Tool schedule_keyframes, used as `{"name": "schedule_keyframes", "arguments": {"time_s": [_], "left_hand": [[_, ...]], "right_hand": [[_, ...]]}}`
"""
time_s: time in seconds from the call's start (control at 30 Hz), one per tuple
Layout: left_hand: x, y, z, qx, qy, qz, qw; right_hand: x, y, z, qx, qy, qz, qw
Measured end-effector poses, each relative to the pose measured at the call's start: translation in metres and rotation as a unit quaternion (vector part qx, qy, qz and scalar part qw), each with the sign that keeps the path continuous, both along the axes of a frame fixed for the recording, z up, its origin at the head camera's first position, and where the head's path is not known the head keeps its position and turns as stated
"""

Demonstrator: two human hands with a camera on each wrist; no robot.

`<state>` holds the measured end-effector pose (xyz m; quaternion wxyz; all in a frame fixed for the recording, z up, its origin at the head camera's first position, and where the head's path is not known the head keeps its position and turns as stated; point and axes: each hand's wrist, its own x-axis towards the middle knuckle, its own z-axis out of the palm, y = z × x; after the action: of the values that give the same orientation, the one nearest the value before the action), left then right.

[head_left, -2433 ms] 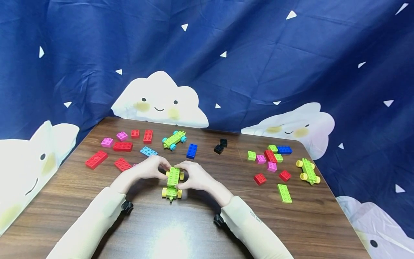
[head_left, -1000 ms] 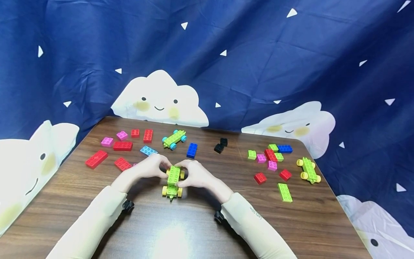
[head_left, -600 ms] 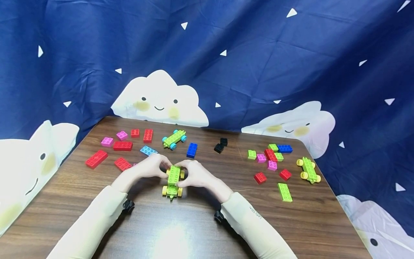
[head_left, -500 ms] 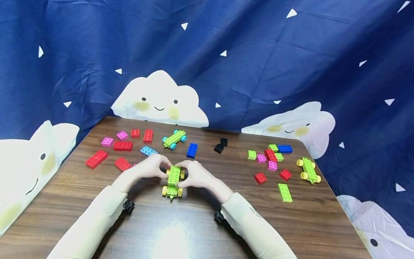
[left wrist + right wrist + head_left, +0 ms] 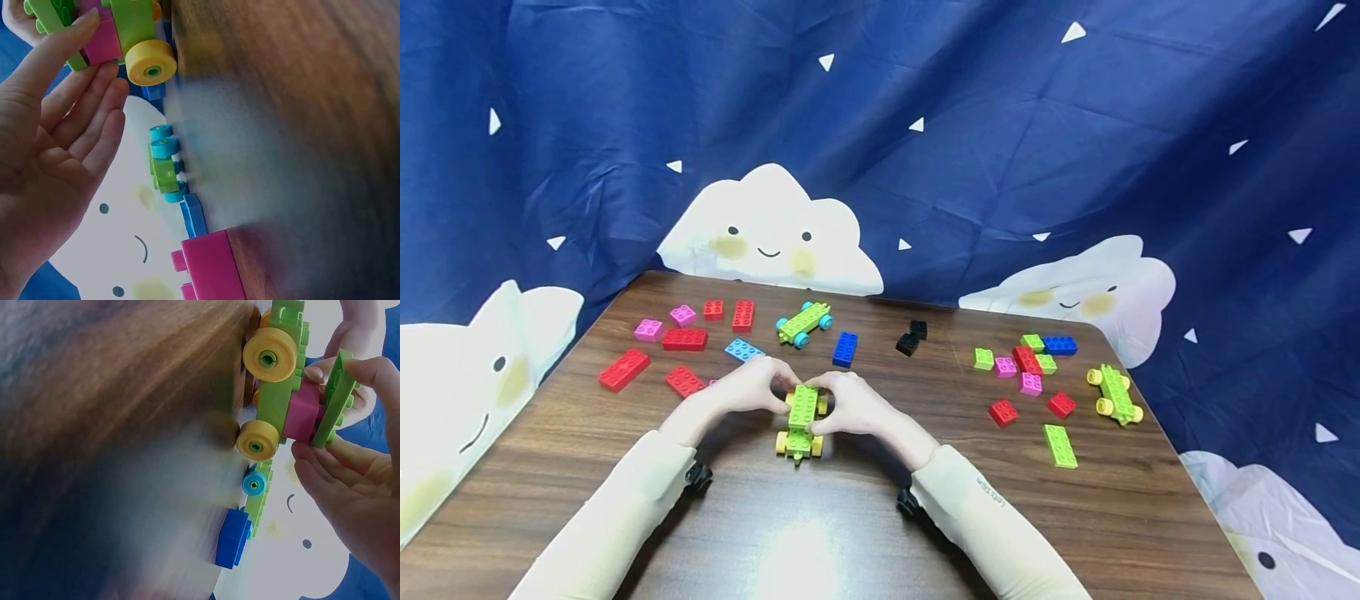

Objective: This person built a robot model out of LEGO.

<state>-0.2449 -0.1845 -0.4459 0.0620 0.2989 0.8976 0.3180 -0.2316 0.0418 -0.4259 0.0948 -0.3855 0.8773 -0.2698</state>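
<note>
Bricks all over this wooden table (image 5: 925,383), so we did a count. We've got one green car (image 5: 802,408) between the two hands, left of the table's middle: a wheeled base (image 5: 273,403) with four yellow wheels (image 5: 269,355), one pink brick (image 5: 302,417) on it and one green plate (image 5: 334,400) above that. We can't tell if the plate is fully seated. Left hand (image 5: 758,387) and right hand (image 5: 853,406) both pinch the car, thumb and fingers clamped on it from either side.

Left of the car we count four long red bricks (image 5: 624,369), one small red brick (image 5: 713,310) and three pink ones (image 5: 648,330), the third mostly hidden by the left wrist. Just beyond the left hand we see one light blue brick (image 5: 745,350). Further back: one blue-wheeled base (image 5: 805,324), one blue brick (image 5: 845,349), two black bricks (image 5: 907,344).

Off to the right, we get three small lime bricks (image 5: 984,358), two pink, three red, one dark blue brick (image 5: 1060,346), one flat lime piece (image 5: 1060,446) and a second yellow-wheeled base (image 5: 1115,394).

Brands? We can't make out any on the bricks. The right sleeve (image 5: 985,517) has one tiny line of print, too small for us to read.
</note>
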Motion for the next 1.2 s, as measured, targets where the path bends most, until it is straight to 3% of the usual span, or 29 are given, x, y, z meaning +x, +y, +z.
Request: {"name": "schedule_keyframes", "arguments": {"time_s": [0.6,0.87,0.97,1.2], "left_hand": [[0.0,-0.002,0.0,0.005,0.006,-0.01,0.9999],[0.005,-0.006,0.011,0.022,-0.042,-0.017,0.9987],[0.009,-0.007,0.015,0.022,-0.045,-0.025,0.9984],[0.013,-0.003,0.015,0.013,-0.038,-0.003,0.9992]], "right_hand": [[-0.001,-0.002,0.003,0.01,0.01,0.006,0.9999],[0.001,-0.002,0.002,0.014,0.021,-0.002,0.9997],[0.001,-0.002,0.001,0.01,0.02,-0.001,0.9998],[0.001,-0.002,-0.001,0.006,0.014,-0.005,0.9999]]}}
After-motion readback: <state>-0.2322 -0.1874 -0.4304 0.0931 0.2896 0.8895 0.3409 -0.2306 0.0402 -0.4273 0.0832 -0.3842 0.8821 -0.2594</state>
